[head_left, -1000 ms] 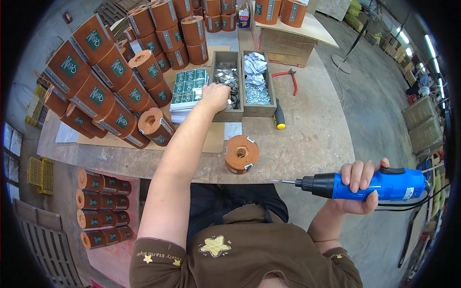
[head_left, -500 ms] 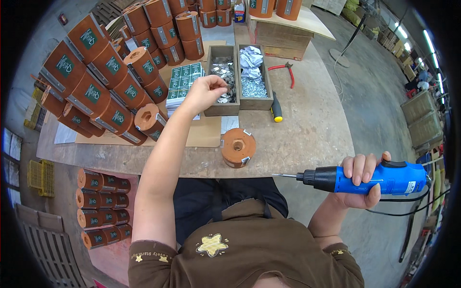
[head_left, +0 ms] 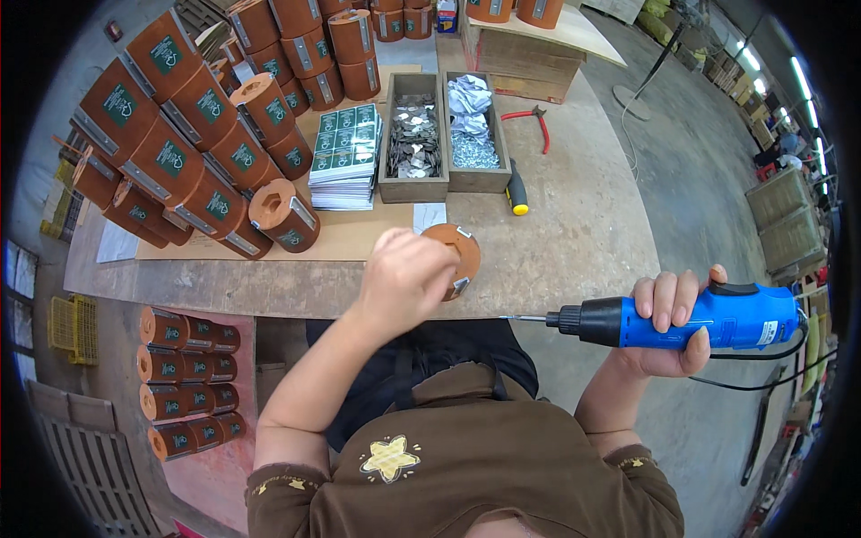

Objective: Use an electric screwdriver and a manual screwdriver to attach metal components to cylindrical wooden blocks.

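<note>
My right hand [head_left: 671,314] is wrapped round a blue electric screwdriver [head_left: 743,317] with a black nose, its thin bit pointing left past the table's front edge. At the front edge of the table stands a short orange-brown cylinder [head_left: 465,255] with small metal pieces on its rim. My left hand [head_left: 408,276] is over its left side, fingers curled together; whatever they pinch is hidden. Beyond it, one wooden box [head_left: 389,184] holds flat metal pieces [head_left: 414,134], and a second box [head_left: 475,182] holds small screws [head_left: 473,152] and crumpled pale paper [head_left: 468,99].
Labelled cylinders [head_left: 170,161] are stacked at the left, beside a pile of green label sheets [head_left: 344,157]. Red pliers [head_left: 540,124] and a yellow-and-black-handled tool [head_left: 517,193] lie right of the boxes. More cylinders [head_left: 186,366] lie in rows at lower left. A cord trails from the screwdriver.
My left hand has moved from the box of metal pieces down toward me to the single cylinder, fingers still pinched. The screwdriver stays in my right hand, nearly in place.
</note>
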Available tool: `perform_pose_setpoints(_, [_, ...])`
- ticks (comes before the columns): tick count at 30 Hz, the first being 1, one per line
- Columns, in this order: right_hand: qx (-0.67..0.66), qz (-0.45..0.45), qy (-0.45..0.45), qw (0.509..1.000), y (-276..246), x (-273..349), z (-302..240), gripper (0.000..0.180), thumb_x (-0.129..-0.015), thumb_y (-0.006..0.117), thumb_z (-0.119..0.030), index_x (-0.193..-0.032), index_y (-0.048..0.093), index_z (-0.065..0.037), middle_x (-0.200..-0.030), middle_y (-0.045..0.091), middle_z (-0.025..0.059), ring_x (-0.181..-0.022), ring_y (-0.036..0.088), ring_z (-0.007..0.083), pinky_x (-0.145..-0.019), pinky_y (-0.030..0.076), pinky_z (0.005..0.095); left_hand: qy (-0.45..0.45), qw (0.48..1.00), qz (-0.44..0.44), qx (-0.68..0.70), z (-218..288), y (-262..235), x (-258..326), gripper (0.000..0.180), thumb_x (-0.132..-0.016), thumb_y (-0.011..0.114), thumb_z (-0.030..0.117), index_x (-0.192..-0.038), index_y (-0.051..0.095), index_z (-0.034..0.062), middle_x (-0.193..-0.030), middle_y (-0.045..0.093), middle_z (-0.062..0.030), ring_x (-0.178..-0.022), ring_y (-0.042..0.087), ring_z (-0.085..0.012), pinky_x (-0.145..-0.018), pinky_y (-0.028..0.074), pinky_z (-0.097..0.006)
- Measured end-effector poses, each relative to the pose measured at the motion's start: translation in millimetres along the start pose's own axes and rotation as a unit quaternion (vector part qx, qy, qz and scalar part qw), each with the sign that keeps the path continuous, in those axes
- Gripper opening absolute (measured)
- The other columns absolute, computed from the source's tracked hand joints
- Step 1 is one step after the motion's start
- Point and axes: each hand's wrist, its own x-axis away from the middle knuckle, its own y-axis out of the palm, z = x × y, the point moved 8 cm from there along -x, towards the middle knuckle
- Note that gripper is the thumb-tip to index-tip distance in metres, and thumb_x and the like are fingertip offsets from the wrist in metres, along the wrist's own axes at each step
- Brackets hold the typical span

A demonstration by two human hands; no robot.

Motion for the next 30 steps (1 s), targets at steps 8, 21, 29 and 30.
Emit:
perform_pose_setpoints(8, [-0.010, 0.004, 0.022, 1.000, 4, 1, 7, 0.058, -0.076, 0.054, -0.017, -0.126, 0.028, -0.005, -0.075, 0.049, 0.0048, -0.062, 0.049, 0.0146, -0.061, 0.043, 0.0322, 0.057, 0.988, 0.047, -0.138, 20, 16, 25, 0.013, -0.064, 0.067, 0.006, -0.075, 0.062, 0.0102, -0.080, 0.061, 0.0018, -0.079, 0.056, -0.0166, -0.083, 0.038, -0.042])
perform_pose_setpoints(21, [-0.010, 0.006, 0.032, 0.999, 1, 0, 15, 0.058, -0.077, 0.053, -0.017, -0.127, 0.027, -0.005, -0.075, 0.048, 0.0055, -0.063, 0.049, 0.0152, -0.062, 0.043, 0.0330, -0.081, 0.990, 0.078, -0.087, -2, 23, 40, 0.036, -0.059, 0.074, 0.018, -0.092, 0.062, 0.0106, -0.106, 0.057, -0.0041, -0.102, 0.049, -0.0276, -0.093, 0.029, -0.046])
perform_pose_setpoints(29, [-0.005, 0.029, 0.032, 0.999, -3, -1, 16, 0.057, -0.076, 0.053, -0.016, -0.126, 0.027, -0.005, -0.074, 0.048, 0.0061, -0.062, 0.049, 0.0158, -0.061, 0.043, 0.0336, -0.011, 0.992, 0.080, -0.092, 8, 19, 33, 0.020, -0.065, 0.069, 0.011, -0.085, 0.063, 0.0076, -0.095, 0.061, -0.0037, -0.097, 0.053, -0.0249, -0.093, 0.030, -0.046])
perform_pose_setpoints(30, [-0.005, 0.026, 0.028, 0.999, -2, -1, 15, 0.057, -0.076, 0.053, -0.016, -0.126, 0.027, -0.005, -0.074, 0.048, 0.0061, -0.062, 0.049, 0.0158, -0.061, 0.043, 0.0336, -0.013, 0.994, 0.087, -0.069, 7, 15, 30, 0.017, -0.067, 0.067, 0.008, -0.083, 0.063, 0.0071, -0.091, 0.062, -0.0039, -0.093, 0.056, -0.0233, -0.093, 0.031, -0.045])
